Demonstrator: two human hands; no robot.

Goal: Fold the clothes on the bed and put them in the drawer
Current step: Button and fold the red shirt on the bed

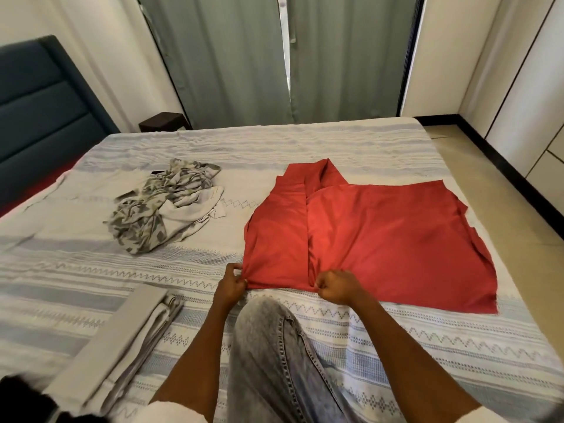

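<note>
Lying on the striped bed [91, 270], a gray folded cloth [122, 340] comes first, then a crumpled pile [161, 209]. The left hand [230, 280] and right hand [335, 286] each pinch the red garment's [381, 233] near edge.

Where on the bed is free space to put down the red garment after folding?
Bare bedspread lies beyond the red garment and the patterned heap, and between them. The near left is crowded by the folded grey stack and the knee.
</note>
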